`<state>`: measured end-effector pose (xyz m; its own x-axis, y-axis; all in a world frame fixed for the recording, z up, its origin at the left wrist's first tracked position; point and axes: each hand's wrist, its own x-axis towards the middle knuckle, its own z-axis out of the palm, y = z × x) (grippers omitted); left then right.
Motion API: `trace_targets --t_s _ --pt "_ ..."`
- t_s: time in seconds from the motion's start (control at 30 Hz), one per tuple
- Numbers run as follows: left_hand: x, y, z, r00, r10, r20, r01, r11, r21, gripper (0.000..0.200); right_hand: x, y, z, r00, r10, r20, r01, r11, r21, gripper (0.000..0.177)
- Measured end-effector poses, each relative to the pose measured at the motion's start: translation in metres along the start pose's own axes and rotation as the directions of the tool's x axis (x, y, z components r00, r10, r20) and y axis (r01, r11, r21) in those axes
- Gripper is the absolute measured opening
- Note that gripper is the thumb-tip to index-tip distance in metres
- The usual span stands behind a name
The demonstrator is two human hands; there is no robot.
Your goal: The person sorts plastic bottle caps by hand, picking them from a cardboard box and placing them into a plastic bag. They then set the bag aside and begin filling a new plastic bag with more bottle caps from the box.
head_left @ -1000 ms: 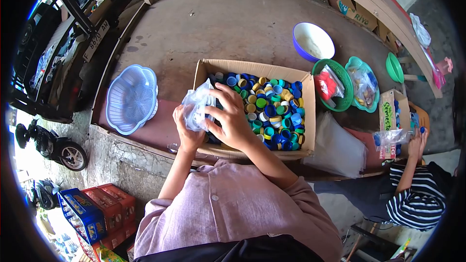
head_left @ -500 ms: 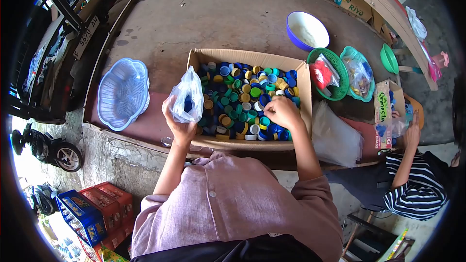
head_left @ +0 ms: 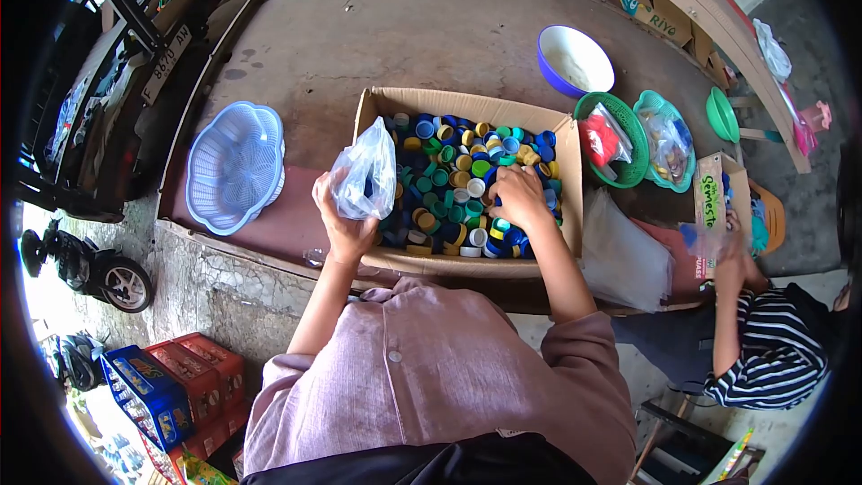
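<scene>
A cardboard box full of loose plastic bottle caps, mostly blue, green, yellow and white, lies in front of me. My left hand grips a clear plastic bag upright over the box's left side, and something dark blue shows through the film. On the right side of the box, my right hand reaches down among the caps. Its fingers are curled and touch the caps, but the fingertips are partly hidden, so what they hold cannot be made out.
A pale blue basket stands left. A purple-rimmed bowl, a green basket and a turquoise basket stand right of the box. Clear plastic bags lie below them. A co-worker in stripes handles plastic beside another box.
My right hand has lowered into the caps, its fingers pressing further in. The bag in my left hand has tilted slightly. The co-worker's hands have come together. The whole view has shifted a little.
</scene>
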<state>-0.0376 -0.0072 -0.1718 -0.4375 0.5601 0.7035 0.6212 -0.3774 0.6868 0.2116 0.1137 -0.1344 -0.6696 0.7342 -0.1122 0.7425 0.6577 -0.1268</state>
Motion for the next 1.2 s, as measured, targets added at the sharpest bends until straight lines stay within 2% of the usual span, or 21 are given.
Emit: trace_targets --t_s 0.07,0.13,0.2,0.27,0.33,0.37,0.4,0.47,0.53,0.6,0.67,0.73,0.8,0.87,0.97,1.03,1.1,1.13,1.17,1.2 --pt "0.000 0.000 -0.001 1.000 0.000 -0.008 0.000 1.000 -0.018 0.071 -0.001 0.002 -0.002 0.999 -0.041 0.002 0.041 0.992 -0.118 0.020" --pt "-0.001 -0.002 -0.006 0.992 -0.014 0.129 0.005 0.998 0.066 0.073 0.000 0.005 -0.006 0.999 -0.030 0.038 0.035 0.991 -0.126 0.021" --pt "0.001 0.002 -0.002 0.997 -0.001 0.075 -0.003 0.999 0.051 0.072 -0.001 0.013 -0.007 0.994 -0.108 -0.019 0.108 0.994 -0.026 0.019" --pt "0.003 0.006 -0.001 1.000 0.009 0.019 -0.010 0.999 0.032 0.072 0.000 0.017 -0.014 0.994 -0.113 0.001 0.113 0.993 0.023 0.017" --pt "0.004 0.007 -0.001 1.000 -0.006 0.027 0.004 0.998 0.055 0.072 0.000 0.022 -0.016 0.988 -0.047 -0.144 0.082 0.966 0.245 0.017" --pt "0.004 0.008 -0.001 1.000 -0.006 0.024 0.005 0.999 0.054 0.072 0.000 0.025 -0.014 0.935 -0.105 -0.338 0.197 0.948 0.252 0.019" --pt "0.004 0.009 -0.001 1.000 0.009 0.023 -0.010 0.999 0.044 0.072 0.001 0.021 -0.017 0.935 -0.107 -0.338 0.199 0.948 0.250 0.019" --pt "0.007 0.010 -0.001 0.999 0.030 0.015 -0.030 0.999 0.038 0.072 0.006 0.005 -0.027 0.868 0.145 -0.475 0.209 0.762 0.613 0.019" --pt "0.008 0.014 -0.002 0.999 0.024 0.030 -0.027 0.997 0.078 0.070 0.006 -0.030 -0.056 0.858 0.245 -0.451 0.294 0.486 0.823 0.017" --pt "0.007 0.012 -0.002 0.999 0.037 0.028 -0.040 0.994 0.100 0.069 0.015 -0.059 -0.063 0.820 0.211 -0.532 0.433 0.380 0.817 0.014" --pt "0.006 0.013 -0.002 1.000 0.011 0.026 -0.013 0.995 0.102 0.069 0.020 -0.095 -0.068 0.826 0.175 -0.536 0.487 0.259 0.834 0.012" --pt "0.008 0.013 -0.003 0.999 0.027 0.035 -0.031 0.994 0.105 0.069 0.028 -0.116 -0.065 0.767 0.008 -0.641 0.540 0.533 0.652 0.012" --pt "0.007 0.013 -0.002 0.998 0.058 0.018 -0.059 0.993 0.105 0.067 0.031 -0.132 -0.057 0.705 -0.153 -0.692 0.562 0.715 0.415 0.014" --pt "0.009 0.015 -0.002 0.996 0.075 0.047 -0.081 0.987 0.135 0.066 0.030 -0.136 -0.047 0.794 -0.186 -0.579 0.444 0.827 0.343 0.016" --pt "0.012 0.018 -0.003 0.994 0.093 0.064 -0.101 0.988 0.120 0.066 0.030 -0.118 -0.061 0.719 -0.178 -0.672 0.582 0.684 0.441 0.012" --pt "0.009 0.016 -0.001 0.996 0.077 0.042 -0.081 0.991 0.108 0.067 0.028 -0.091 -0.065 0.725 -0.079 -0.684 0.526 0.706 0.475 0.007" --pt "0.010 0.015 -0.001 0.997 0.073 0.021 -0.074 0.992 0.100 0.069 0.025 -0.054 -0.058 0.851 0.062 -0.521 0.295 0.765 0.572 0.006" --pt "0.009 0.016 -0.001 0.997 0.069 0.022 -0.071 0.993 0.097 0.069 0.024 -0.030 -0.042 0.895 0.093 -0.435 0.146 0.862 0.485 0.006" --pt "0.010 0.017 -0.001 0.998 0.062 0.030 -0.065 0.993 0.095 0.069 0.017 -0.016 -0.039 0.973 0.141 -0.184 -0.083 0.953 0.290 0.006" --pt "0.011 0.017 -0.001 0.998 0.056 0.037 -0.060 0.994 0.094 0.070 0.014 -0.004 -0.033 0.988 0.127 0.083 -0.141 0.971 0.192 0.008"
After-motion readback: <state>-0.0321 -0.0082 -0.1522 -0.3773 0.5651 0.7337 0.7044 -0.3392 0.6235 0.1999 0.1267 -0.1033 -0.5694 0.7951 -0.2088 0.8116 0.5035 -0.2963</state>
